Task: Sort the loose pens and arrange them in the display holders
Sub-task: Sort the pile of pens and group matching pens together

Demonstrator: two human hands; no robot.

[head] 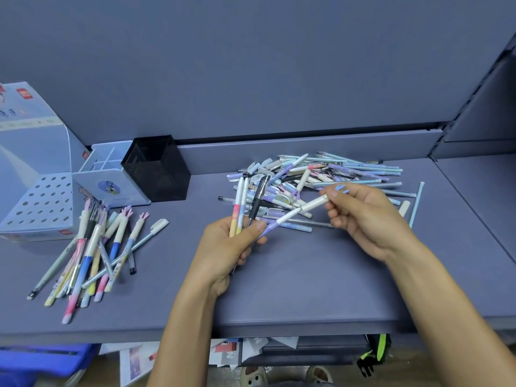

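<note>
A slim white-capped lilac pen point(289, 217) spans the gap between both hands, above the shelf's middle. The right hand point(365, 219) pinches its white cap end between thumb and curled fingertips. The left hand point(231, 247) grips its lilac barrel under the thumb, with the fingers closed round two pastel pink-and-yellow pens point(239, 203) and a black rubber-grip pen point(258, 195) that stand up out of the fist. The lower ends of these pens are hidden behind the left palm, and the print on them is too small to read.

Just behind the hands lies a loose heap of pastel pens and caps point(329, 171), tangled so that single pens are hard to tell apart. To the left, well apart, a fanned group of pens point(95, 247) lies flat. Behind that group stand a black mesh square pen cup point(156, 169), touching a pale blue plastic divided holder point(110, 177), and a pale blue perforated display stand point(42, 202), which the left edge cuts off.

Everything rests on a grey-blue shelf point(307, 275) against a matching back panel point(251, 65). Below the shelf's front edge, scattered papers point(136, 361) and a blue crate point(42, 358) show only partly.
</note>
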